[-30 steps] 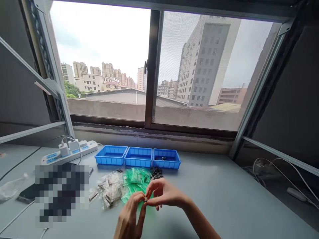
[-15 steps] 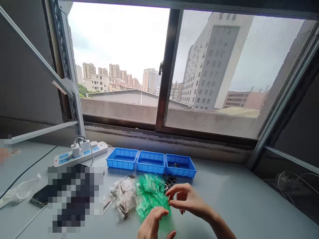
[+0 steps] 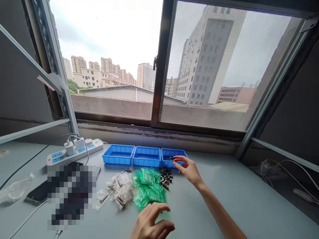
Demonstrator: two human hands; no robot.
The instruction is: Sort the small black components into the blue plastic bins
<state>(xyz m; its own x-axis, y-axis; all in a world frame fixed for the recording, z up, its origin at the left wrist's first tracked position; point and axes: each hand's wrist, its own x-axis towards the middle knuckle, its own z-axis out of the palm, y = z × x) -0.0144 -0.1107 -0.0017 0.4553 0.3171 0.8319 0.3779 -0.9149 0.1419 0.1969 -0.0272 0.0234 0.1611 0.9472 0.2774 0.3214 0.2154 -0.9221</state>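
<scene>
My right hand (image 3: pixel 188 171) reaches over the front of the right-hand blue bin (image 3: pixel 183 152). Its thumb and index finger are pinched close together; what lies between them, if anything, is too small to make out. Right at the fingertips shows a small black part (image 3: pixel 171 158), and I cannot tell whether it touches them. Low in the view is my left hand (image 3: pixel 151 220), its fingers curled but apart, holding nothing. Beyond it lie green plastic packets (image 3: pixel 148 189), with a pile of small black parts (image 3: pixel 166 178) at their right side.
Two more blue bins (image 3: pixel 118 159) stand in the row by the window. Clear bags with small parts (image 3: pixel 123 191) lie left of the green packets. Farther left are a power strip (image 3: pixel 82 151), a dark phone (image 3: pixel 37 192) and a crumpled clear bag (image 3: pixel 16 192).
My right hand has moved from beside the black pile forward to the right-hand bin. My left hand stays low near the green packets. The view has shifted slightly.
</scene>
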